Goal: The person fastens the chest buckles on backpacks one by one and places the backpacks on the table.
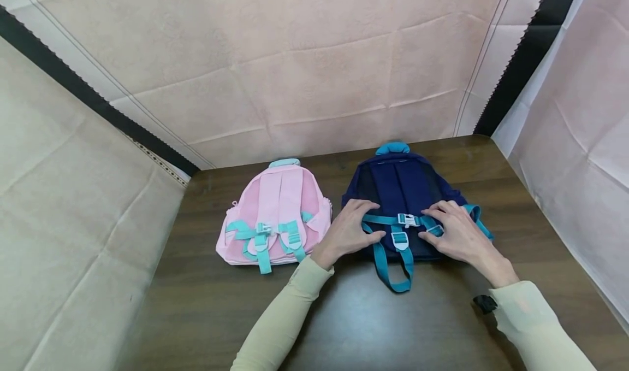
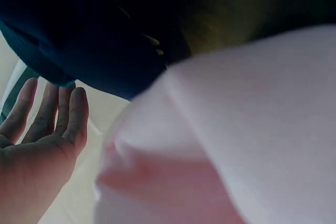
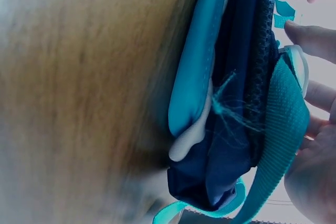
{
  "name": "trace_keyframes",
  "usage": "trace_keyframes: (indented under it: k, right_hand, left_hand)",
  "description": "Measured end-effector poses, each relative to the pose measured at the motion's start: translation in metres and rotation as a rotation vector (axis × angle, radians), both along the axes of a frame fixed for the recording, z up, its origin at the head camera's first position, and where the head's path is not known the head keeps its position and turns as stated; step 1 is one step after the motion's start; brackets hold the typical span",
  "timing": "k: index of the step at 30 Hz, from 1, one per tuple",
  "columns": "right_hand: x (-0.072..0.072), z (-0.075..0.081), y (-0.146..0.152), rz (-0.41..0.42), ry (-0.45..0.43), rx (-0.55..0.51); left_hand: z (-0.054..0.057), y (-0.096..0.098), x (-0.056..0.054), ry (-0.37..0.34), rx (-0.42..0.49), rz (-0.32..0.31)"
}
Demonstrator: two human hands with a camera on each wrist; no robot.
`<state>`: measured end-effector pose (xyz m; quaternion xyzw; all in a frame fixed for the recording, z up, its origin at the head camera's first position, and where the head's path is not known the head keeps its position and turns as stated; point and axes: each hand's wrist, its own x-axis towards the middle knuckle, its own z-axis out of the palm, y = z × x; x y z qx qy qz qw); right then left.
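A navy blue backpack [image 1: 408, 180] with teal webbing lies on its front on the table, its shoulder straps upward. Across the straps runs a teal chest strap [image 1: 380, 218] with a white buckle [image 1: 407, 220], whose halves look joined. My left hand [image 1: 350, 228] is over the backpack's left side, thumb and fingers spread apart around the strap's left end. On the right, my right hand [image 1: 454, 233] has its thumb and fingers apart near the strap by the buckle. In the right wrist view a thumb [image 3: 310, 40] is close to teal webbing [image 3: 283, 124]; contact is unclear.
A pink backpack [image 1: 281, 196] with mint straps lies just left of the navy one, near my left forearm. Both are on a dark wooden table [image 1: 236, 316]. Pale fabric walls [image 1: 314, 76] rise behind and at both sides. A teal strap loop [image 1: 400, 284] hangs toward me.
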<state>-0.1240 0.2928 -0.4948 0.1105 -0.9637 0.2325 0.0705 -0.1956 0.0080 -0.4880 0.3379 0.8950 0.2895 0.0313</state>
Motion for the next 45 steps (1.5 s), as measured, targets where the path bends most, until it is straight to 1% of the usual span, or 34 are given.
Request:
trace_keyframes:
  k: [4, 8, 14, 21, 27, 37, 40, 42, 43, 45]
  right_hand:
    - [-0.001, 0.000, -0.001, 0.003, -0.010, 0.004]
    - [-0.002, 0.000, -0.002, 0.001, -0.012, 0.004]
    - [-0.004, 0.000, -0.003, 0.008, -0.030, -0.004]
    - [-0.008, -0.002, -0.004, 0.015, -0.034, -0.005]
    - [-0.009, -0.005, -0.004, 0.024, -0.026, -0.017]
    - [-0.012, -0.006, -0.006, 0.028, -0.024, -0.041]
    - [-0.013, -0.007, -0.007, 0.028, -0.021, -0.039]
    - [-0.014, -0.007, -0.008, 0.030, -0.018, -0.040]
    - [-0.014, -0.007, -0.008, 0.031, -0.016, -0.041]
    - [-0.014, -0.007, -0.009, 0.036, -0.012, -0.044]
  left_hand:
    - [-0.003, 0.005, -0.002, 0.005, -0.034, 0.000]
    - [-0.005, 0.012, -0.004, 0.003, -0.036, -0.005]
    - [-0.004, 0.019, -0.008, 0.012, -0.052, -0.003]
    - [-0.002, 0.030, -0.012, 0.014, -0.080, -0.028]
    - [-0.002, 0.038, -0.013, 0.022, -0.127, -0.048]
    - [-0.001, 0.051, -0.013, 0.029, -0.128, -0.080]
    - [-0.005, 0.054, -0.016, 0.017, -0.126, -0.095]
    - [-0.015, 0.056, -0.022, 0.000, -0.113, -0.101]
    - [-0.021, 0.058, -0.025, 0.002, -0.113, -0.103]
    - [-0.030, 0.059, -0.030, -0.001, -0.112, -0.111]
